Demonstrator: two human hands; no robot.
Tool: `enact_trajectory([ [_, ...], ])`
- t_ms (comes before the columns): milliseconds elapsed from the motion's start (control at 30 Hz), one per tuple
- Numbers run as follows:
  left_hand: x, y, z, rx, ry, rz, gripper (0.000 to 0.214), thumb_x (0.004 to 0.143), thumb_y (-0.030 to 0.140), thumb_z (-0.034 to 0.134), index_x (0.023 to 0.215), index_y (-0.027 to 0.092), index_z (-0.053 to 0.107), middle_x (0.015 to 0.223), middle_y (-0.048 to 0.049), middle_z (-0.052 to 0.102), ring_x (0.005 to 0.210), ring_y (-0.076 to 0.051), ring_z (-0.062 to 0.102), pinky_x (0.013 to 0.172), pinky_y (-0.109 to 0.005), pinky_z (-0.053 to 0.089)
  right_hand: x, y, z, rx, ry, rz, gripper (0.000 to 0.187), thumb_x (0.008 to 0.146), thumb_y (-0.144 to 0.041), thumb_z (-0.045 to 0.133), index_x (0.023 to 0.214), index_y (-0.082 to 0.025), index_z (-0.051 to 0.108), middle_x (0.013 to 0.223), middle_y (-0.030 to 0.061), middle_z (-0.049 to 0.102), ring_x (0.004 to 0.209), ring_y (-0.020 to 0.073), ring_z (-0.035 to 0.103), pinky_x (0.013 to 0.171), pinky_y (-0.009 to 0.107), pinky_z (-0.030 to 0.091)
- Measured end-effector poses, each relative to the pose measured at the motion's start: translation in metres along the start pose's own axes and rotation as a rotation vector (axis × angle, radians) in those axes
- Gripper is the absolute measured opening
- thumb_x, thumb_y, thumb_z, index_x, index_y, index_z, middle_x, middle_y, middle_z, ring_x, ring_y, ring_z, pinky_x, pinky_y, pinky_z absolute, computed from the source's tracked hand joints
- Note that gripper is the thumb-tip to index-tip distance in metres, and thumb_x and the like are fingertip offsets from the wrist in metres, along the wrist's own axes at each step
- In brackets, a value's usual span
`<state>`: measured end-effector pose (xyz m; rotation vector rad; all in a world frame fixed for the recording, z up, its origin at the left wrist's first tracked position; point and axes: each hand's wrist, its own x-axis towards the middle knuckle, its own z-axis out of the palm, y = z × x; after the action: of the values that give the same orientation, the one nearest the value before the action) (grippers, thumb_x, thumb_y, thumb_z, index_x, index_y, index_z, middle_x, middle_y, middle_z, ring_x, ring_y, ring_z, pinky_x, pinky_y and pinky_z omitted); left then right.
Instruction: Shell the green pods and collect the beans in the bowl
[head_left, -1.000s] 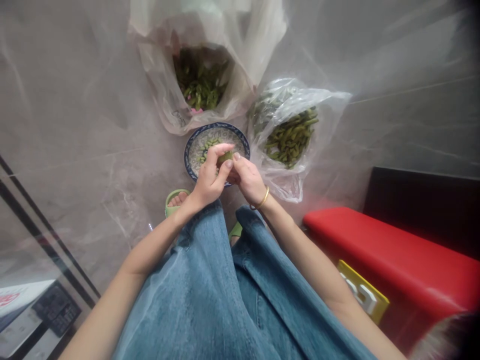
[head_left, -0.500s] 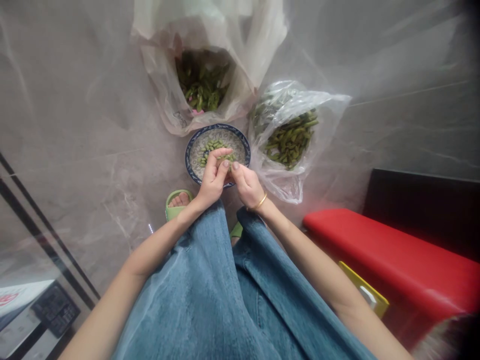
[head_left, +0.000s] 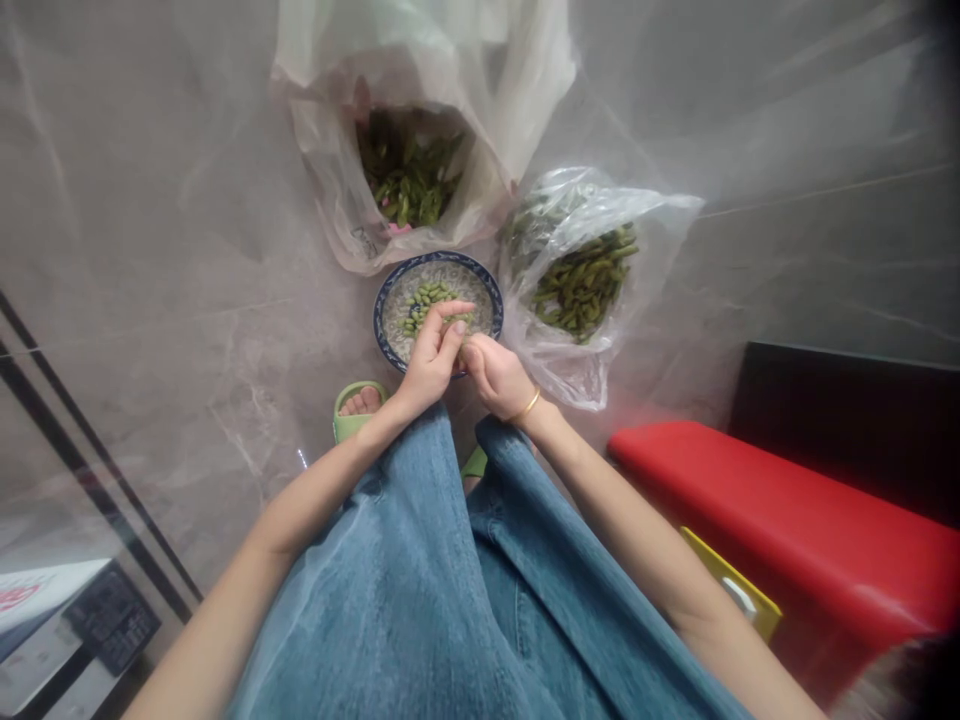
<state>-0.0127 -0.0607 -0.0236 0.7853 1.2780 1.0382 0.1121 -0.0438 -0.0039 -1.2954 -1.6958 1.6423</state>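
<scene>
My left hand point(head_left: 431, 367) and my right hand point(head_left: 502, 380) meet over the near edge of a blue-rimmed plate point(head_left: 379, 325). Thumbs and fingertips of both are pinched together on what seems to be an edamame pod, mostly hidden by the fingers. The left index finger stretches out over the plate. Shelled green beans point(head_left: 429, 292) lie in a loose pile on the plate. To its right, a clear plastic bag point(head_left: 589, 365) stands open with whole edamame pods point(head_left: 581, 290) inside.
Beyond the plate a larger whitish plastic bag point(head_left: 322, 190) gapes open, holding green pods or husks point(head_left: 416, 185). A red stool-like object point(head_left: 780, 500) is at right, with a yellow item point(head_left: 731, 580) beside it. A box point(head_left: 45, 610) sits lower left. My green slipper point(head_left: 347, 425) is near the plate.
My right hand has turned slightly, its thumb tucking in toward the fingers and drawing down a little. The left hand keeps nearly the same pose. The whole view has shifted slightly.
</scene>
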Motion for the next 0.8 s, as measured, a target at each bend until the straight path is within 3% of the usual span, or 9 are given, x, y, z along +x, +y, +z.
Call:
enact_trajectory([
  [100, 0.003, -0.001, 0.0, 0.026, 0.038, 0.001, 0.045, 0.088, 0.062, 0.044, 0.104, 0.022, 0.059, 0.068, 0.0021, 0.046, 0.058, -0.01, 0.044, 0.059, -0.024, 0.041, 0.002, -0.001, 0.003, -0.01, -0.039, -0.033, 0.054, 0.085, -0.071, 0.034, 0.06, -0.025, 0.047, 0.064, 0.0035, 0.045, 0.065, 0.0191, 0.04, 0.072, 0.036, 0.038],
  [200, 0.007, -0.004, 0.0, -0.007, 0.063, -0.009, 0.048, 0.088, 0.064, 0.041, 0.103, 0.022, 0.059, 0.067, 0.002, 0.045, 0.055, -0.008, 0.043, 0.055, -0.023, 0.04, 0.003, -0.002, 0.009, 0.017, 0.086, 0.038, 0.057, 0.086, -0.071, 0.031, 0.056, -0.024, 0.045, 0.058, 0.002, 0.045, 0.061, 0.0171, 0.04, 0.069, 0.034, 0.038],
  [300, 0.009, -0.01, 0.001, -0.098, 0.005, -0.042, 0.048, 0.088, 0.064, 0.042, 0.108, 0.024, 0.056, 0.062, 0.0039, 0.041, 0.044, -0.007, 0.037, 0.044, -0.023, 0.033, 0.001, 0.001, 0.013, 0.049, 0.202, 0.151, 0.058, 0.088, -0.069, 0.033, 0.054, -0.023, 0.046, 0.053, 0.0003, 0.047, 0.055, 0.0147, 0.043, 0.065, 0.032, 0.037],
  [400, 0.013, -0.015, -0.002, -0.155, -0.052, -0.069, 0.045, 0.089, 0.062, 0.043, 0.11, 0.024, 0.054, 0.06, 0.0044, 0.041, 0.044, -0.008, 0.04, 0.044, -0.023, 0.033, 0.0, 0.007, 0.01, 0.083, 0.22, 0.198, 0.056, 0.089, -0.065, 0.036, 0.058, -0.022, 0.052, 0.05, -0.0008, 0.05, 0.052, 0.0136, 0.046, 0.063, 0.031, 0.039],
  [567, 0.02, -0.015, -0.017, -0.102, 0.04, -0.032, 0.041, 0.09, 0.056, 0.048, 0.111, 0.022, 0.054, 0.079, -0.0013, 0.061, 0.074, -0.013, 0.061, 0.066, -0.026, 0.047, 0.004, 0.013, 0.0, 0.335, 0.263, 0.265, 0.042, 0.084, -0.061, 0.05, 0.079, -0.021, 0.062, 0.065, 0.0014, 0.062, 0.062, 0.0158, 0.056, 0.063, 0.031, 0.045],
  [667, 0.02, -0.009, -0.022, -0.109, 0.036, 0.006, 0.038, 0.092, 0.051, 0.047, 0.116, 0.022, 0.05, 0.094, -0.0042, 0.065, 0.095, -0.016, 0.063, 0.081, -0.029, 0.049, 0.008, 0.01, -0.004, 0.591, 0.229, 0.34, 0.028, 0.08, -0.047, 0.06, 0.093, -0.022, 0.061, 0.081, 0.0024, 0.066, 0.074, 0.0161, 0.061, 0.064, 0.029, 0.049],
  [800, 0.015, -0.001, -0.016, -0.24, -0.053, 0.009, 0.031, 0.093, 0.038, 0.045, 0.12, 0.023, 0.048, 0.1, -0.0042, 0.067, 0.095, -0.016, 0.064, 0.08, -0.029, 0.051, 0.012, 0.001, 0.002, 0.766, 0.107, 0.452, 0.02, 0.071, -0.03, 0.067, 0.088, -0.02, 0.062, 0.082, 0.0007, 0.065, 0.076, 0.0133, 0.06, 0.067, 0.026, 0.05],
])
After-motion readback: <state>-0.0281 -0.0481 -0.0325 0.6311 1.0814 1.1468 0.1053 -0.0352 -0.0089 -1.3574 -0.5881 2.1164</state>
